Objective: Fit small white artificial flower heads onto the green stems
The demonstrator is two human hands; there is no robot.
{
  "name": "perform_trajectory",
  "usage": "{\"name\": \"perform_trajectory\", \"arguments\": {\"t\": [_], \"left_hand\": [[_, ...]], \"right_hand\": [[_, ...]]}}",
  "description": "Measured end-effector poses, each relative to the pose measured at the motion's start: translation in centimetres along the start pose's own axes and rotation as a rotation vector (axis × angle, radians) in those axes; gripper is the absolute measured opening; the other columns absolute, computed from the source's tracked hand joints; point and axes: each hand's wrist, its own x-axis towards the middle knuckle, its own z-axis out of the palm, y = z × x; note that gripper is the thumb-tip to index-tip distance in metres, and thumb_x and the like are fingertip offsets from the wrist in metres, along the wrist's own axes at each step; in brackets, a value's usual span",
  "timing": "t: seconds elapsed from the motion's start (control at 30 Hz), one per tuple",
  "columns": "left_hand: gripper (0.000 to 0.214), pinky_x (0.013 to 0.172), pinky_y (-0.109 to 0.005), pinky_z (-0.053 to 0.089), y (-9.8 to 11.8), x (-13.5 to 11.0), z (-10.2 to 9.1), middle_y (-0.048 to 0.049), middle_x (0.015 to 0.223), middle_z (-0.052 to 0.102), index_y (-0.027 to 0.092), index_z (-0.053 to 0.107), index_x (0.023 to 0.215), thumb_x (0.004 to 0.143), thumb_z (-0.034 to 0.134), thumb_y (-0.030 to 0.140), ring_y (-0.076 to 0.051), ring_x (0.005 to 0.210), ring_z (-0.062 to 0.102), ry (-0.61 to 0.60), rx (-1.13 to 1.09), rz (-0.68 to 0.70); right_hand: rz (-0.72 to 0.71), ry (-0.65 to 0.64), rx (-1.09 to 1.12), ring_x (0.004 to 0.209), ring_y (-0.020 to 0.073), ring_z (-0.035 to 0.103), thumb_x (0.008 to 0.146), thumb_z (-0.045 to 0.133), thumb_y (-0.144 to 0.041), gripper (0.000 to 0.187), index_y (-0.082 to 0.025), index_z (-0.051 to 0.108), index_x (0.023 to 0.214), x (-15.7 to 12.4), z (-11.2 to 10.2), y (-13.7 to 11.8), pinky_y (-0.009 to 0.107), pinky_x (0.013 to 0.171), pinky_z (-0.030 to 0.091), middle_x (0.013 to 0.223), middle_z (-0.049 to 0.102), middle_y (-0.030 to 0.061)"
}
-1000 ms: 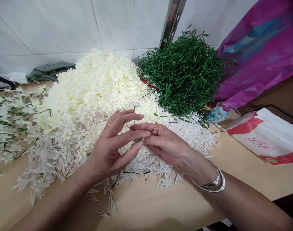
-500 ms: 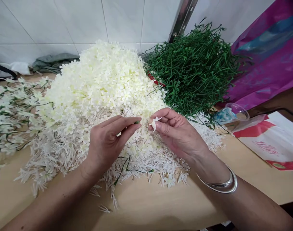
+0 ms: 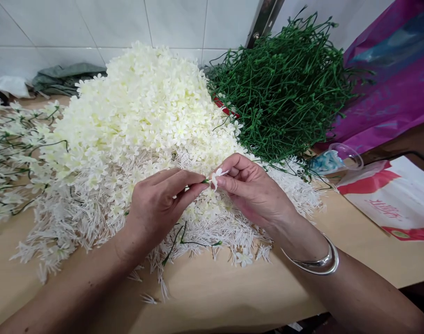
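My left hand [image 3: 166,199] pinches a green plastic stem [image 3: 206,181], with only its tip showing past the thumb and forefinger. Facing it, my right hand [image 3: 248,188] grips a small white artificial flower [image 3: 218,177] between thumb and fingers. Stem tip and flower meet or nearly meet; I cannot tell whether the stem is inside. Behind and below both hands spreads a big heap of white flower heads [image 3: 145,102]. White thread-like pieces [image 3: 229,232] lie along its front, with a loose green stem [image 3: 199,242] across them.
A bushy pile of green stems [image 3: 288,88] stands at the back right. Flowers on stems [image 3: 13,157] lie at the far left. To the right are a clear plastic cup [image 3: 332,160], a red and white paper bag [image 3: 389,199] and a purple bag [image 3: 389,83]. A tiled wall [image 3: 177,23] closes the back.
My hands have come closer together, so the green stem tip now reaches the white flower. The view has shifted slightly.
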Motion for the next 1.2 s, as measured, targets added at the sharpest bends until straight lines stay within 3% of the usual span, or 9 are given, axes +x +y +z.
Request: {"name": "perform_trajectory", "arguments": {"t": [0.2, 0.33, 0.53, 0.67, 0.87, 1.2], "left_hand": [[0.013, 0.059, -0.021, 0.051, 0.1, -0.1, -0.1, 0.0023, 0.074, 0.077, 0.019, 0.072, 0.091, 0.101, 0.067, 0.025, -0.011, 0.063, 0.071, -0.018, 0.064, 0.045], [0.016, 0.061, -0.022, 0.052, -0.1, -0.1, -0.1, 0.0014, 0.076, 0.078, 0.019, 0.071, 0.09, 0.103, 0.065, 0.027, -0.012, 0.063, 0.071, -0.034, 0.075, 0.063], [0.009, 0.063, -0.02, 0.052, -0.8, 0.0, 0.2, -0.0006, 0.081, 0.076, 0.016, 0.071, 0.097, 0.101, 0.064, 0.02, -0.011, 0.067, 0.07, -0.146, -0.092, 0.043], [0.017, 0.062, -0.021, 0.05, -0.9, -0.1, 0.6, -0.0008, 0.077, 0.074, 0.015, 0.071, 0.093, 0.104, 0.058, 0.018, -0.012, 0.066, 0.07, -0.183, -0.043, 0.069], [0.021, 0.06, -0.023, 0.051, -1.4, -0.8, 1.4, -0.0019, 0.076, 0.073, 0.015, 0.069, 0.092, 0.106, 0.054, 0.021, -0.015, 0.065, 0.069, -0.184, -0.053, 0.045], [0.015, 0.063, -0.023, 0.05, -1.7, -1.4, 2.2, -0.0017, 0.078, 0.073, 0.016, 0.071, 0.093, 0.101, 0.058, 0.016, -0.014, 0.068, 0.068, -0.166, -0.121, -0.044]], "right_hand": [[-0.012, 0.01, -0.022, 0.064, 0.0067, 0.056, 0.054, 0.104, -0.027, 0.036, -0.023, 0.074, 0.073, 0.0, 0.0, 0.3, 0.02, 0.065, 0.047, 0.068, 0.064, -0.0076], [0.0, 0.034, -0.026, 0.065, 0.0072, 0.057, 0.056, 0.103, -0.031, 0.035, -0.023, 0.073, 0.073, 0.0, 0.0, 0.4, 0.021, 0.066, 0.048, 0.07, 0.066, -0.0064], [0.034, 0.027, -0.071, 0.065, 0.0079, 0.055, 0.055, 0.103, -0.026, 0.038, -0.022, 0.07, 0.072, 0.2, -0.5, 0.0, 0.023, 0.065, 0.046, 0.069, 0.064, -0.0069], [0.063, -0.019, -0.149, 0.063, 0.0094, 0.054, 0.057, 0.102, -0.029, 0.038, -0.022, 0.066, 0.071, 0.3, -0.8, -0.1, 0.026, 0.063, 0.046, 0.067, 0.062, -0.0068], [0.04, 0.015, -0.208, 0.065, 0.0103, 0.053, 0.059, 0.1, -0.035, 0.039, -0.022, 0.065, 0.072, 0.5, -0.8, 0.7, 0.026, 0.063, 0.044, 0.07, 0.063, -0.0057], [0.052, -0.007, -0.183, 0.065, 0.0098, 0.054, 0.061, 0.099, -0.029, 0.035, -0.022, 0.066, 0.071, 0.8, -0.9, 1.1, 0.026, 0.065, 0.045, 0.068, 0.061, -0.0066]]}}
